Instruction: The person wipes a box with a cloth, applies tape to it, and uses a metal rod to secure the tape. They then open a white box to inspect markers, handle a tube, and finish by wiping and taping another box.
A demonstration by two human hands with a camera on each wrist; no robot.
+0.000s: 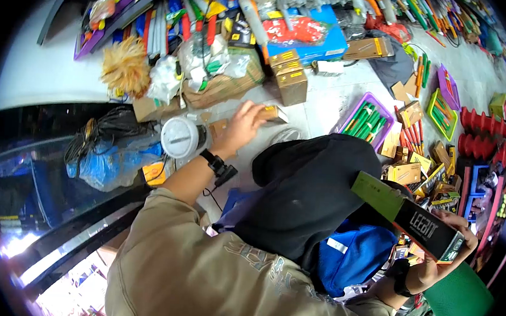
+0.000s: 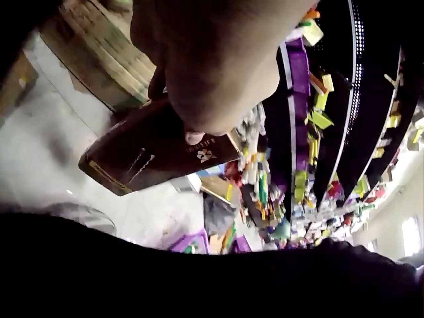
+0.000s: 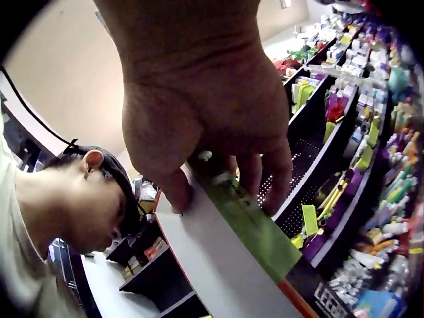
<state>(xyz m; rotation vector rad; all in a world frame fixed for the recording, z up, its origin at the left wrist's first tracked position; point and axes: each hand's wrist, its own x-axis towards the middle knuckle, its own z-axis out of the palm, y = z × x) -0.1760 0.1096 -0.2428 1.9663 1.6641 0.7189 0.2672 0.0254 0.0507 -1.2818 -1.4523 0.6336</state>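
My left hand (image 1: 240, 129) reaches out over the floor and grips a small brown cardboard box (image 1: 274, 114) at one end. In the left wrist view this box (image 2: 132, 159) shows a pale logo and line drawings, with the fingers partly hidden behind the hand. At the right, my right hand (image 1: 454, 237) holds a long box (image 1: 417, 221) by its end, raised beside the knee. That box has a green panel, a black panel lettered LEEBINT and, in the right wrist view, a broad white face (image 3: 212, 248) between thumb and fingers.
A white round tub (image 1: 180, 137) stands beside the left forearm. Stacked brown boxes (image 1: 288, 79) are ahead. A purple tray (image 1: 385, 128) of green tubes and a lime tray (image 1: 442, 116) lie to the right, near scattered boxes. A green stool-like shape (image 1: 461, 304) is at the lower right.
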